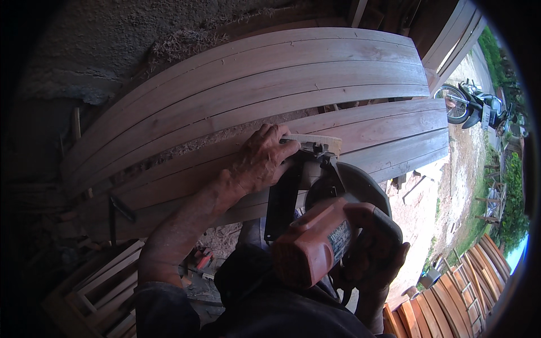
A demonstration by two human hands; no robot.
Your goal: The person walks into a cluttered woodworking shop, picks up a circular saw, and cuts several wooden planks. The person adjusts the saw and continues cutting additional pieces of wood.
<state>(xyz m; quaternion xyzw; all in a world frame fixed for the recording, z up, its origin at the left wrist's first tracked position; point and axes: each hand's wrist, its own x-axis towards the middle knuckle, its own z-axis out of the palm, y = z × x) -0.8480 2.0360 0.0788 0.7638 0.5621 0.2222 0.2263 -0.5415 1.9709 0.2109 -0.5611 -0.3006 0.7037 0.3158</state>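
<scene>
My right hand (383, 270), mostly in shadow, grips the rear handle of a red and black circular saw (307, 248), its round guard facing the boards. My left hand (262, 155) has its fingers curled on a short pale wood strip (321, 141) at the front of the saw's black base plate (279, 203). Under and beyond the saw lie long curved pale plank panels, a nearer one (394, 124) and a farther one (270, 73), split by a narrow gap with shavings.
A rough wall (112, 50) stands behind the panels. At lower left are stacked wooden frames (107, 281) and a small red tool (203, 259). On the right are a motorbike (479, 110), a sunlit yard with greenery, and leaning reddish boards (439, 304).
</scene>
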